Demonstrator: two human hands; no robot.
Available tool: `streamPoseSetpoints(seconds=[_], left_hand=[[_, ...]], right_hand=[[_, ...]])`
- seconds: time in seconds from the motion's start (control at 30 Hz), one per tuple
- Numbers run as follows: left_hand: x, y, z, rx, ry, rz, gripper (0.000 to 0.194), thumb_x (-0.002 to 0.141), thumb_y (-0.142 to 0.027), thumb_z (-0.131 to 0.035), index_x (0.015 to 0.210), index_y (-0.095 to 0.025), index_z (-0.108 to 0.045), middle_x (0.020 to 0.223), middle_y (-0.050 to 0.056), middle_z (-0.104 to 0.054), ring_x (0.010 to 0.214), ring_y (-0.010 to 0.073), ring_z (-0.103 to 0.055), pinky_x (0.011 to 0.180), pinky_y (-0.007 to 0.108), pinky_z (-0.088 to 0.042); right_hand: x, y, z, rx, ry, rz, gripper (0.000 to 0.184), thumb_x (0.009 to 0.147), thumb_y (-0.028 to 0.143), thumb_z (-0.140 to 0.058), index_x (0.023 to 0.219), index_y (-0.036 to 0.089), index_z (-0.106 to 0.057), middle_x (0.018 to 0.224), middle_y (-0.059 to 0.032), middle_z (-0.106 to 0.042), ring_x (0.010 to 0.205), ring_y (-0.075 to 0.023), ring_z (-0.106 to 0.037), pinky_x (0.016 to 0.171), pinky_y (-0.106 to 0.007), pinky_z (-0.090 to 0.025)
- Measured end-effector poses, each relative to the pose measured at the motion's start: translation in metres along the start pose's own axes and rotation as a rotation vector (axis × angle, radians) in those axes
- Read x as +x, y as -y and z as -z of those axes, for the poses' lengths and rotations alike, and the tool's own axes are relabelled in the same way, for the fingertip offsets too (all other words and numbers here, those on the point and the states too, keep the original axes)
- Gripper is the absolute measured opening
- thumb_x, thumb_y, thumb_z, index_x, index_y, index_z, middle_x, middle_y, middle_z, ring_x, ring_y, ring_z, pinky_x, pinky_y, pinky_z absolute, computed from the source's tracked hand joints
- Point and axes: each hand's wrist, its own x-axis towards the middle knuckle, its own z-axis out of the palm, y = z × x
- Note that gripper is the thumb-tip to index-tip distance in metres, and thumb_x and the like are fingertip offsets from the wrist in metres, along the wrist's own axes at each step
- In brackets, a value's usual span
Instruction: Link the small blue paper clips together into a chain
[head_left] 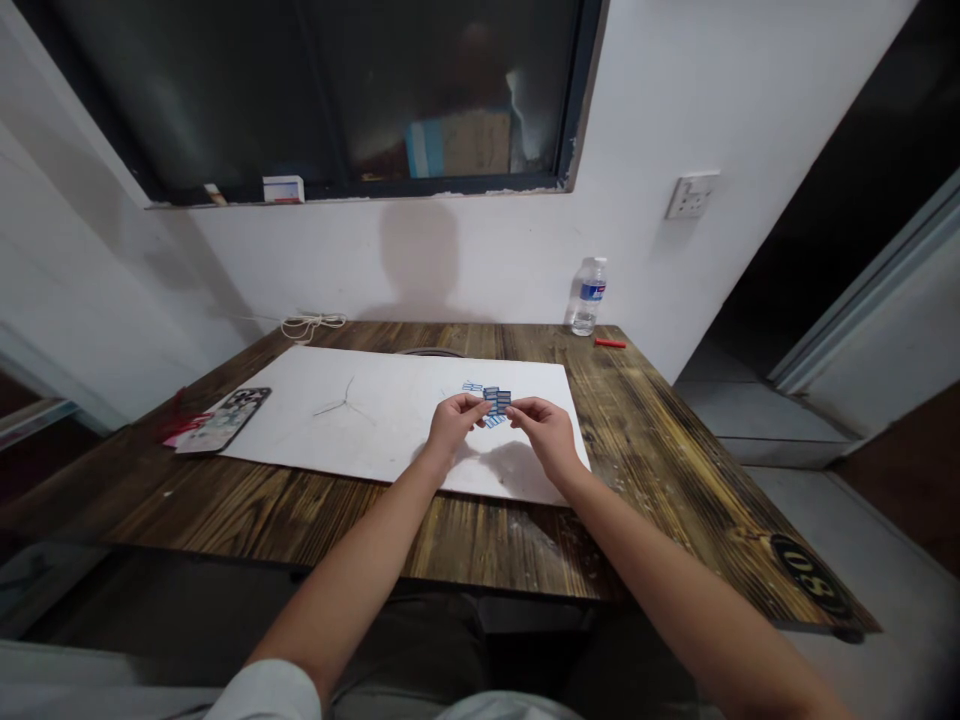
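My left hand [454,422] and my right hand [545,431] meet over a large white sheet [360,420] on the wooden table. Between their fingertips is a small bunch of blue-and-white printed paper pieces [496,401], and both hands seem to pinch it. Its print is too small to read. A similar small blue-and-white piece [472,387] lies on the sheet just beyond my left hand's fingers. Both hands cast shadows on the sheet below them.
A phone [223,420] in a patterned case lies left of the sheet, near a red cord. A plastic water bottle [589,297], a red stick [610,342] and a white cable [311,324] lie along the table's far side. The table's front edge runs below my forearms.
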Motion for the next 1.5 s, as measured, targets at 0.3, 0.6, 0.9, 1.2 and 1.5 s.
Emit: streamPoseSetpoints(seconds=[0.3, 0.6, 0.9, 1.2, 1.5], left_hand=[[-0.0008, -0.0010, -0.0011, 0.004, 0.007, -0.001, 0.031, 0.060, -0.046, -0.078, 0.066, -0.017, -0.067, 0.057, 0.001, -0.061, 0.052, 0.0119, -0.052, 0.053, 0.026, -0.036], [0.0000, 0.0028, -0.0019, -0.020, 0.028, -0.008, 0.030, 0.060, -0.043, -0.078, 0.067, -0.016, -0.066, 0.057, 0.000, -0.060, 0.052, 0.0109, -0.052, 0.053, 0.025, -0.037], [0.0006, 0.0034, -0.0017, -0.029, 0.058, -0.019, 0.031, 0.059, -0.042, -0.079, 0.067, -0.016, -0.066, 0.057, -0.001, -0.060, 0.052, 0.0105, -0.052, 0.053, 0.025, -0.039], [0.0000, 0.0032, -0.0022, -0.011, 0.062, -0.017, 0.029, 0.060, -0.041, -0.078, 0.067, -0.015, -0.067, 0.057, 0.000, -0.060, 0.052, 0.0106, -0.052, 0.053, 0.025, -0.039], [0.0007, 0.0034, -0.0029, -0.014, 0.068, -0.011, 0.029, 0.058, -0.040, -0.079, 0.067, -0.015, -0.067, 0.055, 0.000, -0.060, 0.051, 0.0110, -0.052, 0.054, 0.025, -0.041]], right_hand=[[0.0016, -0.0054, 0.0017, -0.016, 0.004, 0.010, 0.029, 0.065, 0.043, -0.077, 0.076, 0.017, -0.069, 0.067, -0.0024, -0.066, 0.060, -0.0153, -0.058, 0.059, -0.029, -0.046], [0.0024, -0.0057, 0.0009, -0.021, 0.006, 0.023, 0.036, 0.061, 0.049, -0.078, 0.074, 0.018, -0.066, 0.067, -0.0026, -0.066, 0.059, -0.0152, -0.058, 0.057, -0.029, -0.047], [0.0007, -0.0050, 0.0017, -0.115, -0.009, 0.025, 0.036, 0.063, 0.052, -0.076, 0.069, 0.018, -0.066, 0.063, -0.0028, -0.066, 0.058, -0.0159, -0.059, 0.056, -0.028, -0.044], [-0.0013, -0.0044, 0.0013, -0.187, -0.007, 0.075, 0.036, 0.065, 0.052, -0.074, 0.066, 0.017, -0.064, 0.065, -0.0041, -0.067, 0.060, -0.0158, -0.058, 0.057, -0.027, -0.044], [-0.0025, -0.0034, 0.0015, -0.243, -0.004, 0.101, 0.034, 0.067, 0.051, -0.073, 0.067, 0.018, -0.066, 0.067, -0.0047, -0.069, 0.061, -0.0173, -0.060, 0.058, -0.028, -0.045]])
